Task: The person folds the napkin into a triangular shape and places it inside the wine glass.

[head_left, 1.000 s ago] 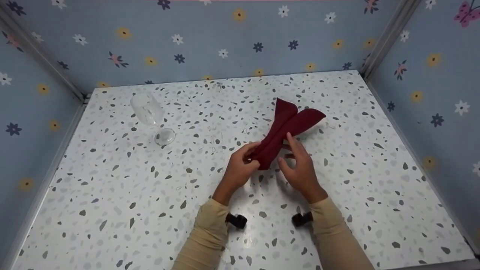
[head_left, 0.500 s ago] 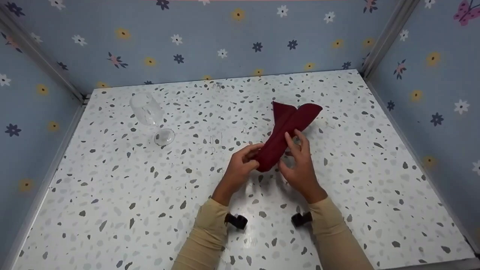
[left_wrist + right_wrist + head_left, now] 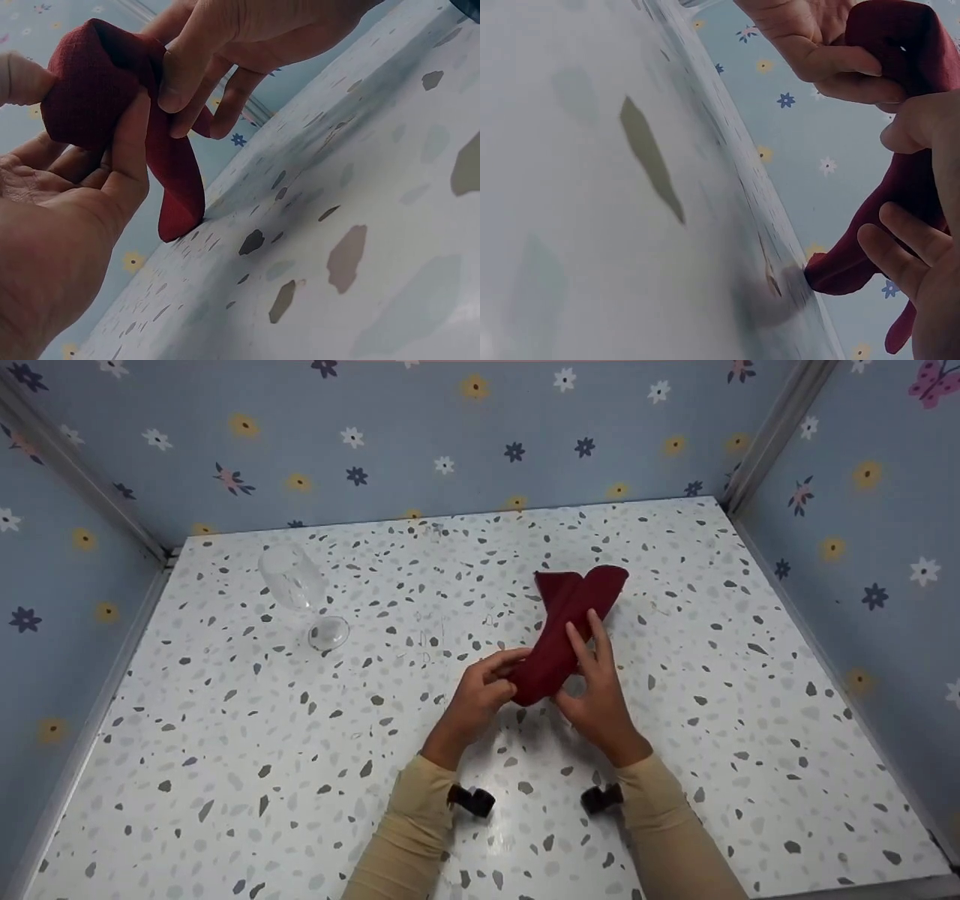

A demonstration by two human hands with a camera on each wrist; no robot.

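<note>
A dark red cloth napkin (image 3: 559, 641), rolled lengthwise with two flared tips at its far end, slants across the right-centre of the head view. My left hand (image 3: 482, 690) pinches its near end between thumb and fingers. On the other side my right hand (image 3: 600, 694) holds the roll, two fingers laid over its top and the thumb at its lower edge. In the left wrist view the near end of the napkin (image 3: 86, 86) is raised and folded round. The far part of the napkin (image 3: 847, 262) reaches down to the tabletop in the right wrist view.
A clear stemmed wine glass (image 3: 296, 581) stands at the back left of the speckled white tabletop (image 3: 300, 780). Blue flowered panels (image 3: 420, 435) rise along the back and both sides. Black camera mounts (image 3: 474, 801) sit on both wrists.
The napkin's flared far end has swung left and drawn narrower. My right fingers have slid further over the roll, and its thumb has come in to the napkin. The left hand keeps its grip.
</note>
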